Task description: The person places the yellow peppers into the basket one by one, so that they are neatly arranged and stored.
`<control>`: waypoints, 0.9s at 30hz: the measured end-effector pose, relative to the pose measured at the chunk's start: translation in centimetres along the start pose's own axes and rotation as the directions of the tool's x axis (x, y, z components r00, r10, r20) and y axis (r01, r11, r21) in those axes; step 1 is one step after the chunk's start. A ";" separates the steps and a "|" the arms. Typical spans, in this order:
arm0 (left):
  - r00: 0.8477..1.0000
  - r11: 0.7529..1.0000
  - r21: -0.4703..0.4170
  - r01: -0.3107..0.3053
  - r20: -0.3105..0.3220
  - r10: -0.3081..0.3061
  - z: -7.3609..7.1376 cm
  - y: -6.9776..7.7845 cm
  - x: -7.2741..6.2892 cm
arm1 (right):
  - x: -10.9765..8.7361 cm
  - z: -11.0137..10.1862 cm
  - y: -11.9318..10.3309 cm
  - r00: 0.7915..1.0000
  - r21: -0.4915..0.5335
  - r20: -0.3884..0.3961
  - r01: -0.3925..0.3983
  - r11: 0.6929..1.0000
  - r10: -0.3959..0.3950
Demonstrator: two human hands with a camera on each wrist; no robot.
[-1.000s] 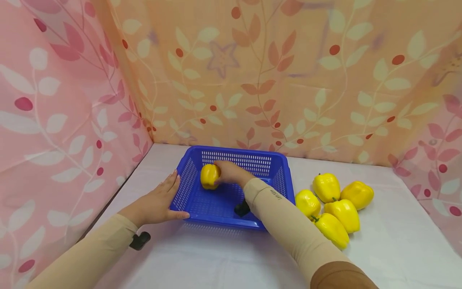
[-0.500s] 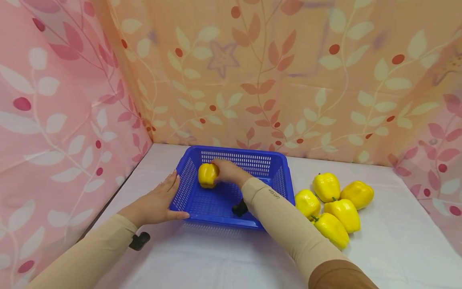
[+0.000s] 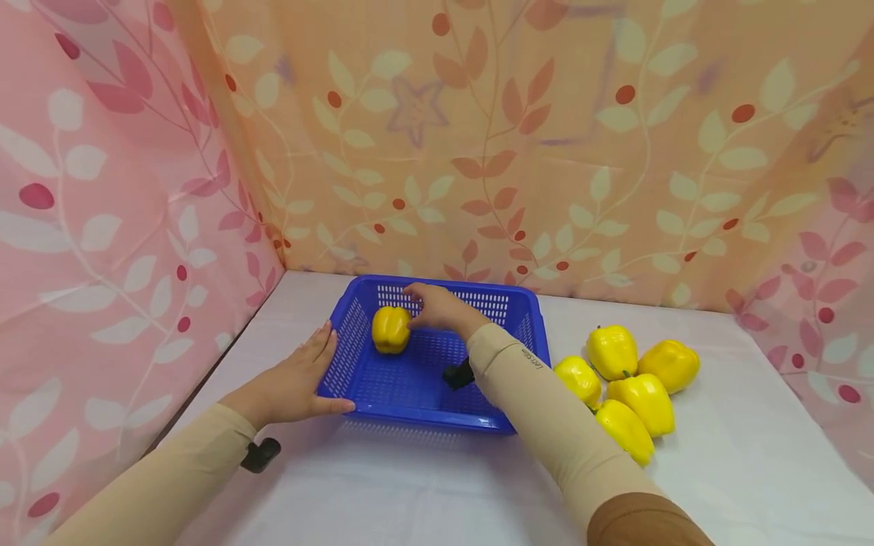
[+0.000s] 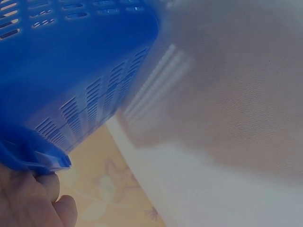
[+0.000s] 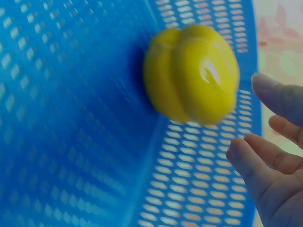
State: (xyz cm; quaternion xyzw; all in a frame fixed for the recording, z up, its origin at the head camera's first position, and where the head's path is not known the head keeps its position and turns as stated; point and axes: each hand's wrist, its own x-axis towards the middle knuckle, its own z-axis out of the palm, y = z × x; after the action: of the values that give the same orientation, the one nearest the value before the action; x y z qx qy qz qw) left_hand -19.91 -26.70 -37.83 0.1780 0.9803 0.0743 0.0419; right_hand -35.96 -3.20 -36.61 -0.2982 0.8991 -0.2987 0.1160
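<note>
A blue plastic basket with slotted walls stands on the table. In its back left corner area sits a yellow bell pepper, whose lobed surface also faces the right wrist view. My right hand hovers just right of this pepper, inside the basket, thumb and fingers apart with nothing between them; the right wrist view shows a gap from fingertips to pepper. At the basket's front left corner rests my left hand, fingers straight along the left side and thumb on the front rim. Only part of it appears at the rim in the left wrist view.
Several yellow bell peppers lie grouped on the white tabletop, right of the basket, near my right forearm. Flowered curtains enclose the back and both sides. A small black device is strapped at my left wrist.
My right hand carried the pepper slightly left, then let go of it and drew back up and to the right. The left hand has stayed on the basket.
</note>
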 end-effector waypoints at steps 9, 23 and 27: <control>1.000 1.000 0.000 0.000 0.004 0.000 0.5 -0.3 -0.1 | -1.8 -2.8 0.5 1.000 0.113 -0.001 -0.005 0.994 0.005; 1.000 1.000 -0.021 -0.013 -0.012 0.012 0.1 -0.1 -0.1 | -7.4 -8.0 1.4 0.999 0.096 -0.024 0.041 0.994 -0.039; 1.000 1.000 -0.019 -0.016 -0.015 0.016 -0.2 0.2 -0.1 | -9.8 -9.4 2.2 0.999 0.138 -0.036 0.036 0.990 -0.031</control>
State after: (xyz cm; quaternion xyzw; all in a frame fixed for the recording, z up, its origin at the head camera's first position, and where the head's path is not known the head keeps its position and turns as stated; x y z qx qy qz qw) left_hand -19.78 -26.62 -37.62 0.1850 0.9784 0.0852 0.0355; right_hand -32.84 8.57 -30.14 -0.2995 0.8728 -0.3675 0.1160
